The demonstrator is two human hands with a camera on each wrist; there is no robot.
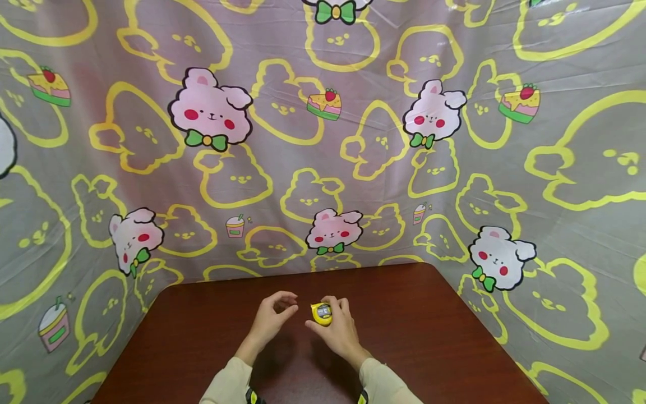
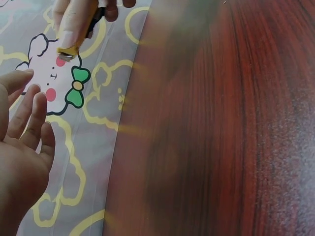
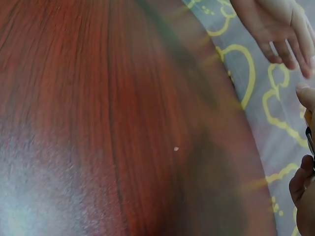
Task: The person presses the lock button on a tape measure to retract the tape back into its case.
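In the head view a yellow tape measure (image 1: 322, 314) with a grey label is held above the table by my right hand (image 1: 339, 330), thumb on one side and fingers on the other. My left hand (image 1: 272, 318) hovers to its left, apart from it, with fingers loosely bent and nothing between them. The left wrist view shows the left hand (image 2: 27, 142) with its palm bare and the tape measure's yellow end (image 2: 69, 52) beyond the fingertips. At the right edge of the right wrist view, only a sliver of the tape measure shows beside the right thumb (image 3: 306, 96).
A dark red-brown wooden table (image 1: 404, 325) with rounded far corners lies under both hands. A grey curtain (image 1: 282, 146) with cartoon rabbits hangs behind it and on both sides. One tiny pale speck (image 3: 176, 148) sits on the tabletop.
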